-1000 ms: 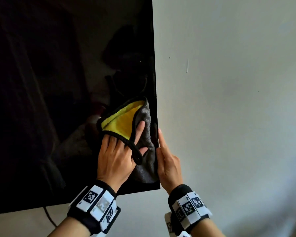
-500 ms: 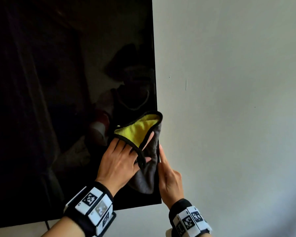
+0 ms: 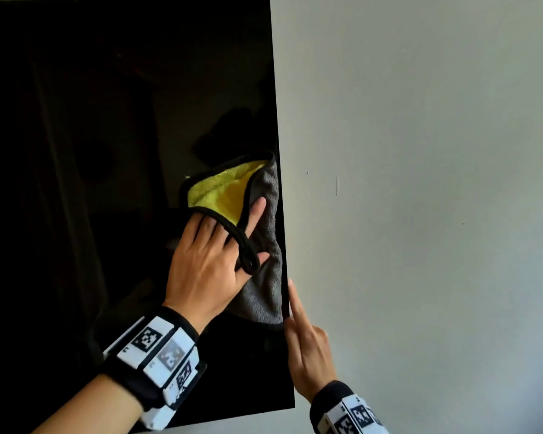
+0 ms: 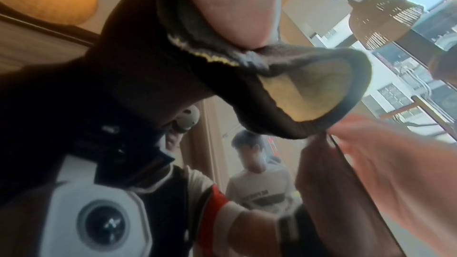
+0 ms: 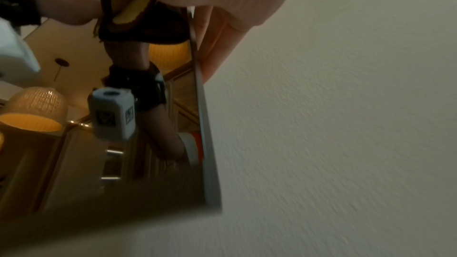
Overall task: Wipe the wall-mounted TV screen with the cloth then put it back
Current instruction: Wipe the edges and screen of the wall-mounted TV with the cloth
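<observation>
The black wall-mounted TV screen (image 3: 107, 151) fills the left of the head view. Near its right edge my left hand (image 3: 213, 261) presses a grey and yellow cloth (image 3: 264, 220) flat against the glass with straight fingers. A yellow fold with black trim lies over those fingers. In the left wrist view my palm (image 4: 232, 7) bears on the cloth (image 4: 304, 93). My right hand (image 3: 308, 339) rests with straight fingers along the TV's right edge (image 3: 279, 151), just below the cloth and holding nothing. In the right wrist view its fingers (image 5: 217, 46) lie against the bezel (image 5: 207, 144).
A plain white wall (image 3: 420, 183) runs to the right of the TV. The TV's lower right corner (image 3: 292, 405) sits below my right hand. The glass reflects the room, with hanging lamps (image 5: 34, 108) and a person standing behind (image 4: 259, 179).
My left hand has slid the cloth upward along the screen's right edge, further from the bottom corner. My right hand followed slightly up the edge.
</observation>
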Demonstrator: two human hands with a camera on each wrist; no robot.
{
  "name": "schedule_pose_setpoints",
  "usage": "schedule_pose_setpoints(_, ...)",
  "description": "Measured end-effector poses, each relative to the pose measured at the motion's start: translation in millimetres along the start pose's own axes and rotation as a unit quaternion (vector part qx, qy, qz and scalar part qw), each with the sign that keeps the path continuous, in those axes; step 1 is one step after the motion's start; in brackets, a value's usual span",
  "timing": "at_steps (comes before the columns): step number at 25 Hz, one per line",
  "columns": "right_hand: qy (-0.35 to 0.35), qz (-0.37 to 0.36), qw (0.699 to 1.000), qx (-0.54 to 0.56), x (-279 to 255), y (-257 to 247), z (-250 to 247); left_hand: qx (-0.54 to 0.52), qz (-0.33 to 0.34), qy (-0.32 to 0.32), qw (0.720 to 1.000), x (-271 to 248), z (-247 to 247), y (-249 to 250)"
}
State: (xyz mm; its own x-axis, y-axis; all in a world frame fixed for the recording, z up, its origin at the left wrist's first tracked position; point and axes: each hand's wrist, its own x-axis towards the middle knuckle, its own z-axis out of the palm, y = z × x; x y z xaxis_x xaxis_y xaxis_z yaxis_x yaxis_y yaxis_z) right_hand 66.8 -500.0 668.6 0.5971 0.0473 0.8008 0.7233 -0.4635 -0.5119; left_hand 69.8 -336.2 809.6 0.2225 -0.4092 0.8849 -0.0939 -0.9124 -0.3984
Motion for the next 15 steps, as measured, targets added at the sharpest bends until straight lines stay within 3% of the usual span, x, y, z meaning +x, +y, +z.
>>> schedule_pose_setpoints(8,0.078,-0.067,0.994,0.026,112.3,-48.2,-29.2,-0.042,-0.012,-0.031,0.999,-5.8,-5.5,1.8)
schedule_pose_setpoints(12,0.098,-0.084,0.991,0.022,122.3,-55.3,-31.2,-0.035,-0.029,0.011,0.999,38.0,-10.4,-13.8)
schedule_pose_setpoints(15,0.096,-0.092,0.991,0.018,120.0,-50.1,-27.7,-0.041,-0.006,0.026,0.999,38.0,-13.0,-10.0)
